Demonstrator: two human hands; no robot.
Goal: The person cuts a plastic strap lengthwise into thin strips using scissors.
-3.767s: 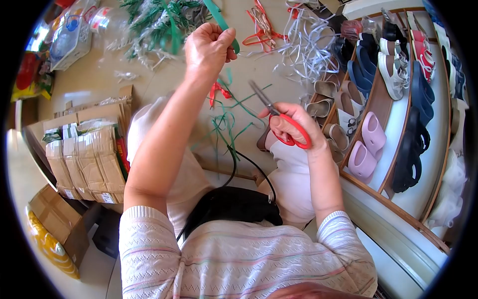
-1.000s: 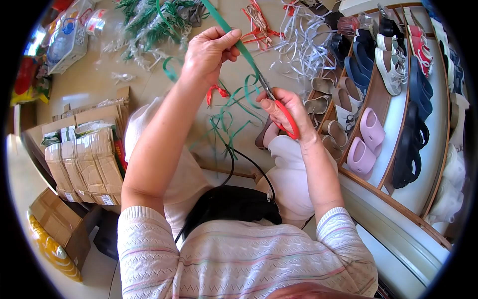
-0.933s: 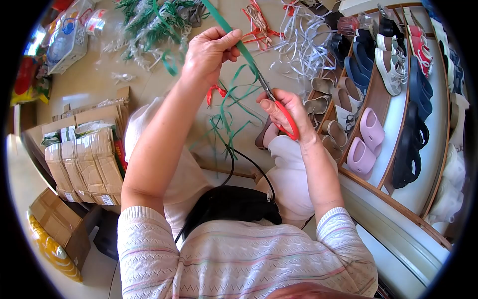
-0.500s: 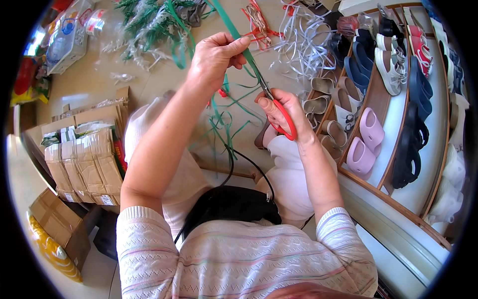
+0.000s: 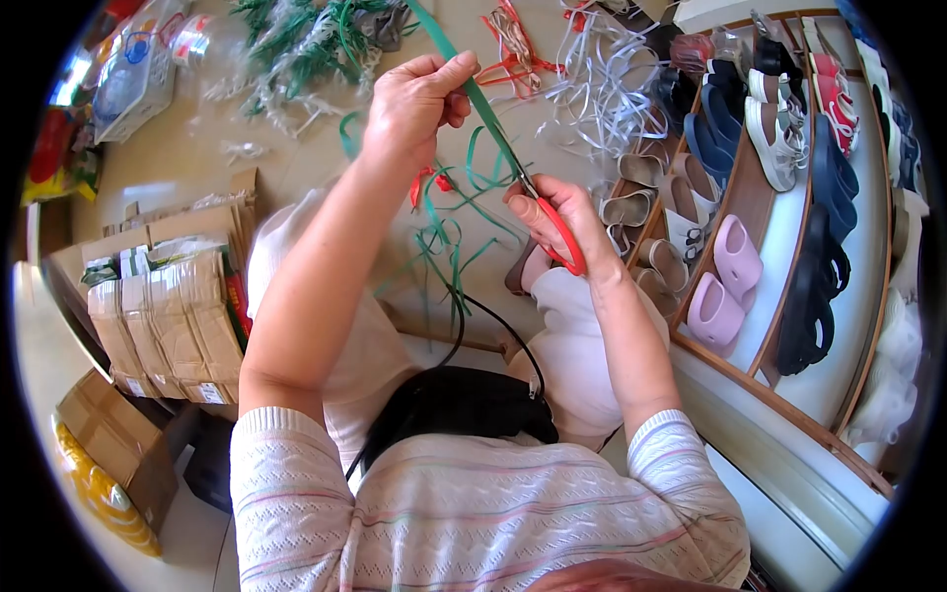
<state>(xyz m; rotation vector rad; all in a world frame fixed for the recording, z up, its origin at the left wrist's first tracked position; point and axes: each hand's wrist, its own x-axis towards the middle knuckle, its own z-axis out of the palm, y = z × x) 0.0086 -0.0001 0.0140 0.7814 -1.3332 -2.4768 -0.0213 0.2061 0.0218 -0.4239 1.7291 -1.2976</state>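
Note:
My left hand [image 5: 419,104] pinches a green ribbon [image 5: 480,102] between thumb and fingers. The ribbon runs from the top edge down to the scissors. My right hand [image 5: 567,225] is wrapped round the red handles of the scissors [image 5: 560,237], whose blades point up and left and lie along the ribbon's lower part. Thin green strips [image 5: 444,242] curl in a loose heap below, between my knees. A small red ribbon piece [image 5: 422,184] lies on the floor beyond them.
A rack of shoes [image 5: 760,212] stands at the right. White strips [image 5: 612,84], a red bundle [image 5: 510,44] and a green-and-white tangle [image 5: 296,49] lie ahead. Folded cardboard [image 5: 168,321] and a white basket [image 5: 138,84] are at the left. A black bag [image 5: 454,405] rests at my lap.
Since the earliest frame, the scissors have come up to the green ribbon. In the last half second my left hand has shifted slightly up and left, and the loose green curls have moved.

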